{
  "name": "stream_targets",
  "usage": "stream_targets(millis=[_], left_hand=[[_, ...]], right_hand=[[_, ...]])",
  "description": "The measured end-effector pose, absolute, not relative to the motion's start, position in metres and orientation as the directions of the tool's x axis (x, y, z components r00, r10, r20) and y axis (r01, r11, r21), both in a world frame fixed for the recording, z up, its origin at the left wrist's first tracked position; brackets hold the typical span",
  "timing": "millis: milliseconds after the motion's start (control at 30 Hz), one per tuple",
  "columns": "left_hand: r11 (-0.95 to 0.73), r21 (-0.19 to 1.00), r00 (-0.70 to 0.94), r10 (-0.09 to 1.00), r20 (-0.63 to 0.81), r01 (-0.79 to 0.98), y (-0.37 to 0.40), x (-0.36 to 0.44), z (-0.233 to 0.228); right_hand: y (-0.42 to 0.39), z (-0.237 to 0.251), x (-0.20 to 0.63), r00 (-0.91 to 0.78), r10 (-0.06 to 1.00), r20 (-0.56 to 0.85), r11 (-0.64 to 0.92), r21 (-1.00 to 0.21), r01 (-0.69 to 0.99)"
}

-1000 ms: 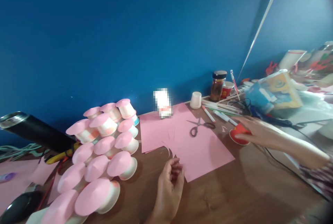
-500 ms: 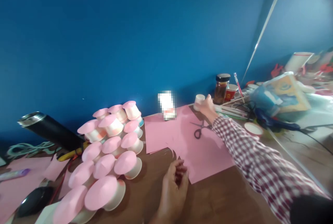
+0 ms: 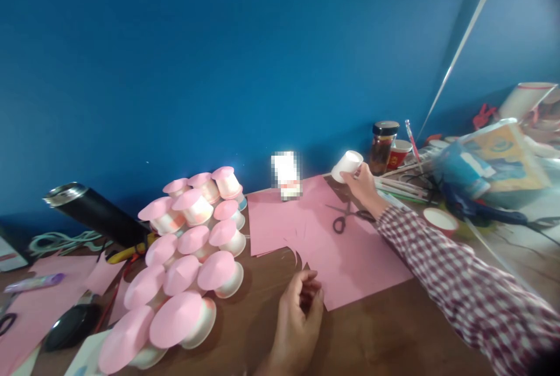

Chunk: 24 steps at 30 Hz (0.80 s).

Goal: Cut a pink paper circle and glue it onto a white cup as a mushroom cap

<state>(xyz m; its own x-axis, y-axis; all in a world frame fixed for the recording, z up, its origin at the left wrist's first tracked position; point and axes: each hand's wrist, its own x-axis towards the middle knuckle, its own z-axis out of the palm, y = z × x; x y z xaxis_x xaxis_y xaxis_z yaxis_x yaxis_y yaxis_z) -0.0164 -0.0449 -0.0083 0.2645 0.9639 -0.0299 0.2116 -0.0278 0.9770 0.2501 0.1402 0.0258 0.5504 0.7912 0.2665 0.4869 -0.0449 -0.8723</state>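
White cup tilted in right fingers.

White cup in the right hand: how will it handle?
The white cup looks like paper: probably light, and could dent if the right hand squeezes hard. Its round, tapered wall suggests it may roll if laid sideways.

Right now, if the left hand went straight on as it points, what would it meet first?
Probably the pink paper just ahead of the left hand, though depth is hard to judge.
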Motion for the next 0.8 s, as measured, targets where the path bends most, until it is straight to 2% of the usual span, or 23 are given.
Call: stream_targets(millis=[167, 233, 300, 367, 433, 600, 800], left_hand=[[0.019, 0.996, 0.232, 0.972, -0.038, 0.085, -0.043, -0.017, -0.004], [0.08, 0.996, 0.222, 0.973, -0.067, -0.047, -0.042, -0.018, -0.003], [0.144, 0.965, 0.229, 0.969, -0.093, -0.218, -0.041, -0.019, -0.001], [0.196, 0.917, 0.243, 0.963, -0.114, -0.348, -0.039, -0.022, 0.0], [0.226, 0.891, 0.247, 0.96, -0.135, -0.393, -0.037, -0.024, -0.001], [0.25, 0.914, 0.203, 0.96, -0.192, -0.32, -0.034, -0.026, -0.003], [0.264, 0.9, 0.179, 0.961, -0.213, -0.346, -0.032, -0.024, -0.005]], right_hand=[[0.08, 0.042, 0.213, 0.341, 0.92, 0.19, 0.099, -0.959, 0.267], [0.047, 0.045, 0.192, 0.061, 0.995, 0.077, 0.078, -0.997, -0.01], [0.018, 0.044, 0.171, -0.097, 0.994, 0.058, 0.047, -0.993, -0.106], [-0.001, 0.041, 0.152, -0.118, 0.99, 0.077, 0.066, -0.993, -0.095], [-0.011, 0.036, 0.139, -0.138, 0.986, 0.089, 0.081, -0.995, -0.065], [-0.012, 0.027, 0.132, -0.186, 0.977, 0.102, 0.096, -0.995, -0.041], [-0.013, 0.028, 0.142, -0.164, 0.984, 0.072, 0.048, -0.988, -0.145]])
